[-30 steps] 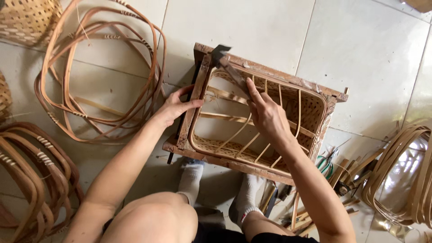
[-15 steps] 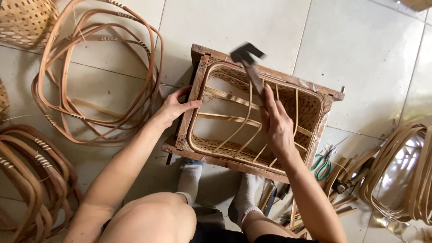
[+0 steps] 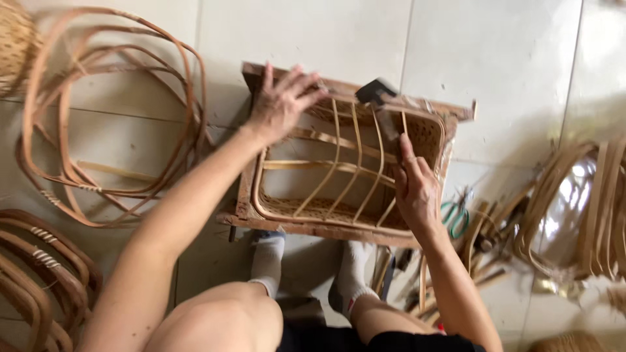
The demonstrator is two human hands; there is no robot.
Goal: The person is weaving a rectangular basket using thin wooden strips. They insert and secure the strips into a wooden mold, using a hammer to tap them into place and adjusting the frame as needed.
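Note:
A rectangular rattan basket frame (image 3: 248, 195) with curved ribs lies on the tiled floor in front of my feet. My left hand (image 3: 280, 101) hovers with fingers spread over its far left corner. My right hand (image 3: 414, 189) grips the handle of a hammer (image 3: 377, 92), whose dark head rests at the far rim of the frame.
Bent rattan hoops (image 3: 111, 117) lie on the left, with more bound ones (image 3: 39, 274) at the lower left. Green-handled scissors (image 3: 453, 218) and small tools lie to the right of the frame. Curved rattan strips (image 3: 574, 202) are piled at the far right.
My left hand has moved from the frame's left side up to its far left corner and spread open. The hammer head has come down to the far rim.

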